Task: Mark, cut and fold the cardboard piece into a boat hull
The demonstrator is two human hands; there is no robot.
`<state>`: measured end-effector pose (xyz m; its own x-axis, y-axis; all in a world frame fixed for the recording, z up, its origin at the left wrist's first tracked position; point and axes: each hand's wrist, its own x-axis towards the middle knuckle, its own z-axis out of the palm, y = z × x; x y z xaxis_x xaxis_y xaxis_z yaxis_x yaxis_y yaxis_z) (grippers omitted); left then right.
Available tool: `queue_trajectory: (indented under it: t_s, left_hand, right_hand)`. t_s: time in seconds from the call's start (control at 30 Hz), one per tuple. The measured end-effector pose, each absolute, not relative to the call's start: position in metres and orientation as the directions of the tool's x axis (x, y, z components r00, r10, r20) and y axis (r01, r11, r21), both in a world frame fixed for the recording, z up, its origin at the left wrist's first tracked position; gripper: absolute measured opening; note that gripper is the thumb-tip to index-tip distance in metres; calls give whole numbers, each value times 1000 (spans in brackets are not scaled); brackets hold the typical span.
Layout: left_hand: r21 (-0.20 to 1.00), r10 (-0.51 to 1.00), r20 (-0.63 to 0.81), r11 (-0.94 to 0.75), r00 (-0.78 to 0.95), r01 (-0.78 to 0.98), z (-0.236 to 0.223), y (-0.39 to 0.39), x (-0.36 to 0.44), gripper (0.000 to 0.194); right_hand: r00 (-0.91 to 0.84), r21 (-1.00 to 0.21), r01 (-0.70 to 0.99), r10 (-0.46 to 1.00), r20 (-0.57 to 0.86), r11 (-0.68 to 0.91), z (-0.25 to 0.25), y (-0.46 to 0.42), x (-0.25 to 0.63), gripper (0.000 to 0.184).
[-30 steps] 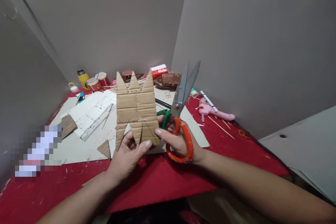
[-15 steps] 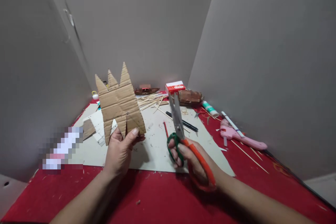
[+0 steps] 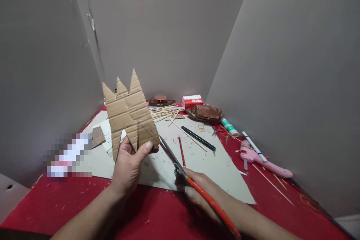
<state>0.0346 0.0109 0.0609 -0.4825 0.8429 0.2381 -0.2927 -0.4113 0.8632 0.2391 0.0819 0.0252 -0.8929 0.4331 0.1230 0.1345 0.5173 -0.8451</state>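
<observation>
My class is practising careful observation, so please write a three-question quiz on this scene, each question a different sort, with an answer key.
1. What does the right hand hold? a) red pencil b) scissors c) toy boat
2. True or false: the cardboard in the left hand has three points along its top.
3. Fill in: the glue gun is coloured ____.

Key: 1 b; 2 true; 3 pink.
</observation>
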Motion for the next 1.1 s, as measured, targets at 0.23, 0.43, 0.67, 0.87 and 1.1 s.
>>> queue_trajectory:
  t_s: [0.23, 0.43, 0.67, 0.87, 1.1]
  left_hand:
    - [874, 834, 281, -427, -475, -232, 58, 13, 39, 29]
    - [888, 861, 305, -412, -406, -206, 62, 9, 37, 38]
    - [898, 896, 259, -361, -360, -250, 67, 6, 37, 36]
    - [903, 824, 188, -359, -534, -236, 61, 11, 42, 30]
    - [873, 846, 155, -359, -509, -331, 59, 12, 37, 27]
  right_hand:
    - [-903, -838, 185, 425, 61, 514, 25, 81, 238, 50]
    - [-866, -823, 188, 485, 119, 536, 16, 83, 239, 49]
    - [-845, -791, 287, 531, 55, 540, 22, 82, 240, 45]
    - [-902, -832, 194, 427, 56, 520, 24, 82, 238, 52]
    - [-929, -915, 110, 367, 44, 388, 29, 81, 239, 62]
